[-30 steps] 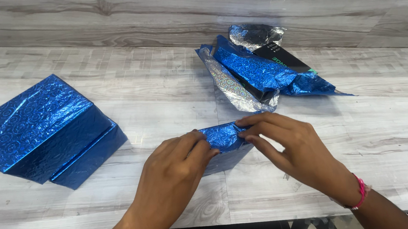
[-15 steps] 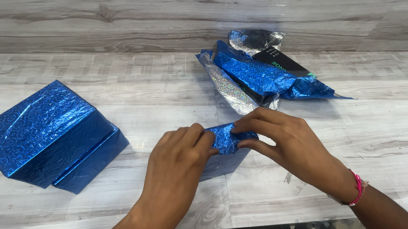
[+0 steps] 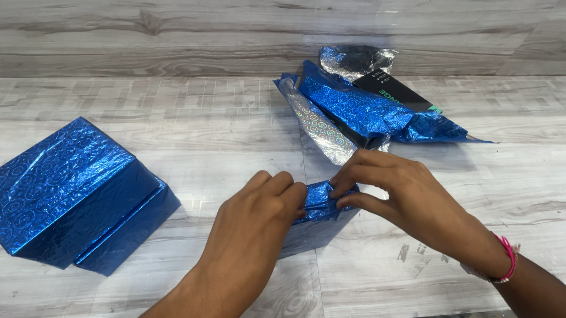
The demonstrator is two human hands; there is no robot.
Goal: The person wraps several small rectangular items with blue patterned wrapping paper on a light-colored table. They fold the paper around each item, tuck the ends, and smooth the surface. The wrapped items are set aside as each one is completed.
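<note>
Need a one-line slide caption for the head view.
Left hand and right hand pinch blue foil paper on a small box, wrapped blue boxes at left, crumpled foil pile behind.

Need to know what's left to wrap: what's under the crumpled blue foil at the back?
A black box sticks out from under the foil, with silver foil behind. The rest of the box is covered.
</note>
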